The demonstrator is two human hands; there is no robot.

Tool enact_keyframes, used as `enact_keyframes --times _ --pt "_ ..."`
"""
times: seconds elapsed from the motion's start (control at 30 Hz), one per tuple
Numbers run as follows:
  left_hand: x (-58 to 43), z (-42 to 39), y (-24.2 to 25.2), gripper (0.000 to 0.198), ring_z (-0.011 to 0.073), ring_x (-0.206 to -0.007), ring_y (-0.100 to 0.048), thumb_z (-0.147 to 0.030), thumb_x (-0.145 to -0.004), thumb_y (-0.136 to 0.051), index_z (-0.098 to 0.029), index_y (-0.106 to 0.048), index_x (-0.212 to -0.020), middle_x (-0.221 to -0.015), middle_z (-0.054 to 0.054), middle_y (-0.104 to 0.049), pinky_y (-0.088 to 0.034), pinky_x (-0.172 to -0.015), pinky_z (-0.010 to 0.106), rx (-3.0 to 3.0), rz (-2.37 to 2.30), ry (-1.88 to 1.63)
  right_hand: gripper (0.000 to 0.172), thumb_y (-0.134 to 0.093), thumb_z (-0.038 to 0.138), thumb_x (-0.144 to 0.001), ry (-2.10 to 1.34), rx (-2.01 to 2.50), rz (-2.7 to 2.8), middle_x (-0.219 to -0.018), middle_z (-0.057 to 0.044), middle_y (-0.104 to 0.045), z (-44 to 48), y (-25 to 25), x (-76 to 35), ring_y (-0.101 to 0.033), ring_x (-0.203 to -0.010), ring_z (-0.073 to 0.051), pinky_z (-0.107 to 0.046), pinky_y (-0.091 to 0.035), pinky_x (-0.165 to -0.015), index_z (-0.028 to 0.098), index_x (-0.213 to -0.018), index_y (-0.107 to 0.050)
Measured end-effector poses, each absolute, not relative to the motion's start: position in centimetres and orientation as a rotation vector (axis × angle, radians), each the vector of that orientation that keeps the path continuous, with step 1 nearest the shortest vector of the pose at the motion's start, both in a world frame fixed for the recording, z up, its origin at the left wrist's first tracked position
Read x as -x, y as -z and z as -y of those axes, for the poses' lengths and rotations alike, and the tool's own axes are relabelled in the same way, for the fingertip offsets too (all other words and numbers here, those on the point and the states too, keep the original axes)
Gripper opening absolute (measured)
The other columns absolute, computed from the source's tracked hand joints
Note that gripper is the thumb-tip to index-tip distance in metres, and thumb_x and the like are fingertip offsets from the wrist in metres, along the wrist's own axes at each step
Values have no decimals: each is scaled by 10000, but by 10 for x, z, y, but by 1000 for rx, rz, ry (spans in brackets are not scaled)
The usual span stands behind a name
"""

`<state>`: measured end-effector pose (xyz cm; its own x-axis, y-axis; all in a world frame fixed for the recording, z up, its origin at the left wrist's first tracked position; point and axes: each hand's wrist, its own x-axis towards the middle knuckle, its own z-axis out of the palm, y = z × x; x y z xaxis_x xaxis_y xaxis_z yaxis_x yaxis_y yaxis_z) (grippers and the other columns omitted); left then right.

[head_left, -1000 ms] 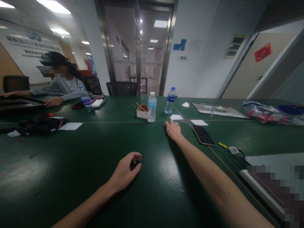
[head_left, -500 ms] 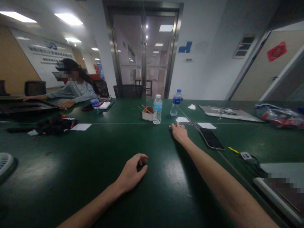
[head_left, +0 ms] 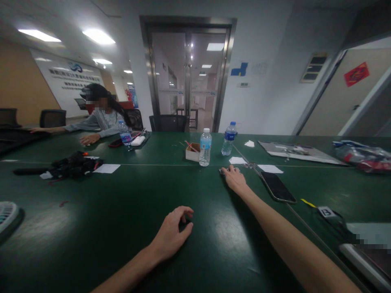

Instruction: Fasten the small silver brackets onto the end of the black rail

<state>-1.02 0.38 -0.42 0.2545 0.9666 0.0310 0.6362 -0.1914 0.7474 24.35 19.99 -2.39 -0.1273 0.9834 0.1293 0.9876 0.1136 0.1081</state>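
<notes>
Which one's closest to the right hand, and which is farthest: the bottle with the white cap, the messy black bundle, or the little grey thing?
1. Little grey thing: right at the right hand, partly hidden.
2. White-capped bottle: ahead and to the left.
3. Black bundle: way over on the left.

The right hand (head_left: 234, 179) hides most of a small object (head_left: 221, 171). The left edge cuts off a grilled device (head_left: 7, 215), the right edge a plastic bag (head_left: 366, 158). Pieces beyond the phone (head_left: 277, 186) are too small to identify.
</notes>
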Motion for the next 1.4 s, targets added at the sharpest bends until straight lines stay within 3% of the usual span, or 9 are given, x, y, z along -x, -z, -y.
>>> enact_keyframes --times 0.17,0.33,0.43,0.6,0.73,0.93,1.13,1.4 --pt "9 -2 -1 290 222 -908 -576 -240 -858 -509 -182 -558 -1138 -1073 76 -614 -485 -790 365 -1903 -1453 -684 481 -240 143 -941 272 2015 2343 -1303 -148 -403 -199 27 -246 -445 -1113 -267 -371 -436 -800 282 -1391 -342" --pt "9 -2 1 303 224 -929 -568 -259 -867 -505 -189 -552 -1157 -1095 73 -606 -484 -783 358 -1897 -1449 -680 444 -261 154 -944 271 1987 2365 -1280 -134 -413 -200 28 -247 -445 -1111 -267 -371 -440 -797 292 -1340 -406" --pt "8 -2 -1 311 218 -925 -565 -255 -867 -508 -177 -548 -1165 -1096 74 -603 -483 -789 354 -1893 -1449 -661 475 -260 146 -942 264 1993 2376 -1288 -133 -405 -201 29 -248 -444 -1111 -269 -373 -441 -793 317 -1373 -366" --pt "3 0 -9 291 201 -912 -560 -185 -848 -510 -153 -556 -1134 -1071 74 -610 -469 -823 342 -1898 -1492 -632 465 -238 149 -942 273 2009 2343 -1291 -148 -411 -201 29 -248 -446 -1101 -274 -378 -446 -790 260 -1379 -352" --pt "3 0 -9 288 203 -902 -559 -203 -855 -512 -154 -560 -1135 -1068 72 -609 -466 -809 340 -1918 -1481 -636 467 -240 153 -942 245 2004 2385 -1297 -130 -405 -202 28 -248 -444 -1103 -273 -384 -444 -787 316 -1350 -395" --pt "3 0 -7 281 199 -890 -557 -192 -850 -511 -162 -561 -1125 -1059 68 -616 -464 -803 335 -1934 -1496 -628 542 -238 141 -934 207 2037 2371 -1335 -142 -377 -202 27 -247 -412 -1147 -296 -415 -442 -808 321 -1445 -270" --pt "5 -2 -2 294 198 -889 -549 -224 -860 -511 -166 -554 -1145 -1057 65 -610 -464 -799 333 -1945 -1494 -613 530 -218 155 -936 194 2031 2379 -1333 -136 -381 -203 28 -248 -409 -1136 -291 -416 -441 -810 337 -1422 -326" --pt "4 -1 -3 296 198 -893 -545 -209 -851 -515 -165 -555 -1141 -1047 63 -610 -457 -818 341 -1932 -1500 -608 594 -252 160 -924 202 2066 2439 -1367 -146 -349 -216 33 -246 -428 -1136 -340 -466 -447 -785 430 -1451 -208"
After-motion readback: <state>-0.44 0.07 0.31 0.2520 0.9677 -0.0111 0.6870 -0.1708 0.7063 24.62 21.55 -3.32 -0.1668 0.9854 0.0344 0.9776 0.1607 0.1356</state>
